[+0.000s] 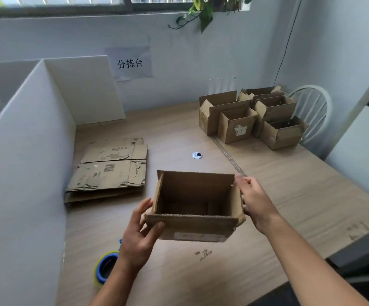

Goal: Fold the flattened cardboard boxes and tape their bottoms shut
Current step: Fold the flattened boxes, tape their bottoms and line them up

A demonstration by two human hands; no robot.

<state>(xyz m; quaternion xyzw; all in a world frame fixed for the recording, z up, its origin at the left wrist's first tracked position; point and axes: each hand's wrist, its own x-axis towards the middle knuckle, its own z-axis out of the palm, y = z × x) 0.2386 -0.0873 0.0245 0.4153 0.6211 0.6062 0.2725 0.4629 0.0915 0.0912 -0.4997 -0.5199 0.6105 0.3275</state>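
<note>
The left hand (pixel 138 235) grips the near-left corner of the open box (pixel 195 206), with the thumb on its corrugated rim. The right hand (pixel 255 202) holds its right wall with curled fingers. The box is brown and rectangular, above the wooden table (pixel 289 195). Left of the box lie the flattened boxes (pixel 110 171). The tape roll (pixel 104 269) is half hidden by the forearm.

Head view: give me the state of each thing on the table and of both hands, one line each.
held box, erected, open side up, held by both hands.
left hand, grips the box's near left corner.
right hand, grips the box's right wall.
flattened boxes, stacked flat, unfolded.
folded boxes, standing open at the far right.
tape roll, lying on the table, untouched.
</note>
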